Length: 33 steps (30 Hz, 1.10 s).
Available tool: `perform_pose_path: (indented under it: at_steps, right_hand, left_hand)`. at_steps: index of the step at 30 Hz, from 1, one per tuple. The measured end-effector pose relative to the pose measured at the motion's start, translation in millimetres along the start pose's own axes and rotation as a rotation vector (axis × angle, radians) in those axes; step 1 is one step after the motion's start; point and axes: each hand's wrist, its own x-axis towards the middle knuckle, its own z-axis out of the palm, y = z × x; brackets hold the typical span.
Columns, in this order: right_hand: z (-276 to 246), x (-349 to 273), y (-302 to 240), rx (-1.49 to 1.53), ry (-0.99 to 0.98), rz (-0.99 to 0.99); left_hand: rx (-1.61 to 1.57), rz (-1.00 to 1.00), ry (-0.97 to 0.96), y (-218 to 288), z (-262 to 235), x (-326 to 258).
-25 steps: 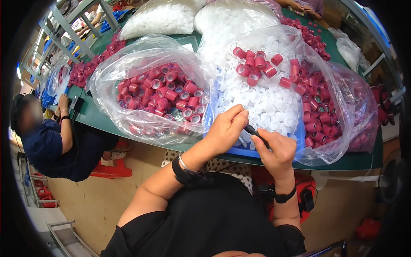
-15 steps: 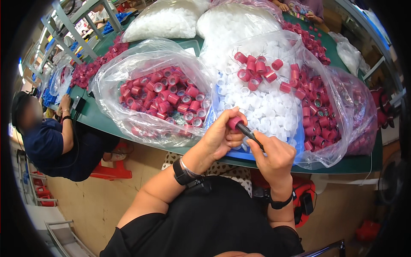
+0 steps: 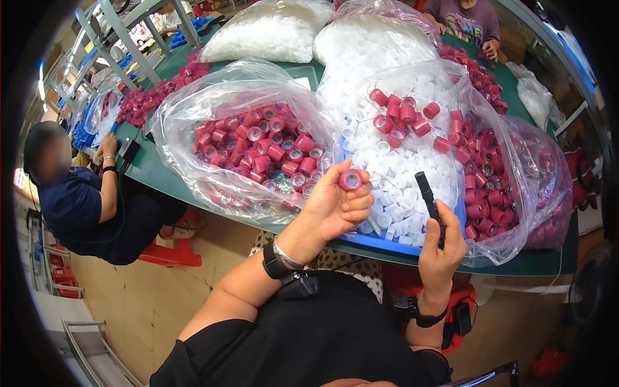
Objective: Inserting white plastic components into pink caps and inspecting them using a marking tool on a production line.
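Near the bench [image 3: 147, 170] edge, right hand [image 3: 445, 253]: our fingers curl snugly round a black tool [image 3: 427, 197], tip up.
Left hand [image 3: 336, 208]: our fingers pinch one red cap [image 3: 350, 180].
Red cap: by the blue tray [image 3: 387, 246]'s left side; we should hold it still and line the tool up straight.

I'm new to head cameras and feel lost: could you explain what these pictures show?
No robot here: these are a person's bare hands, seen from above by a wide fisheye camera on their head, so straight edges bend. Picture left is the person's left. The left hand holds a red piece, its round open end facing the camera; the right hand holds a black pen-shaped tool, apart from it. On the green table, a blue tray of small white pieces sits between clear bags of red pieces.
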Motion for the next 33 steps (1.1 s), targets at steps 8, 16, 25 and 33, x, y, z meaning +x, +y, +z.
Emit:
perform_pose_path:
  at_steps: [8,16,25,33]
  right_hand:
    - [-1,-2,13,0.033,0.068,0.172]
    - [-1,1,14,0.069,0.05,0.224]
    - [1,-2,21,0.073,0.105,0.162]
    - [-5,-3,16,0.083,0.068,0.162]
  left_hand:
    - [-0.3,0.595,-0.018,84,27,-18]
    - [1.431,0.373,0.362,27,19,92]
    - [2.217,0.532,0.575,17,28,112]
    - [1.081,0.348,0.217,15,40,61]
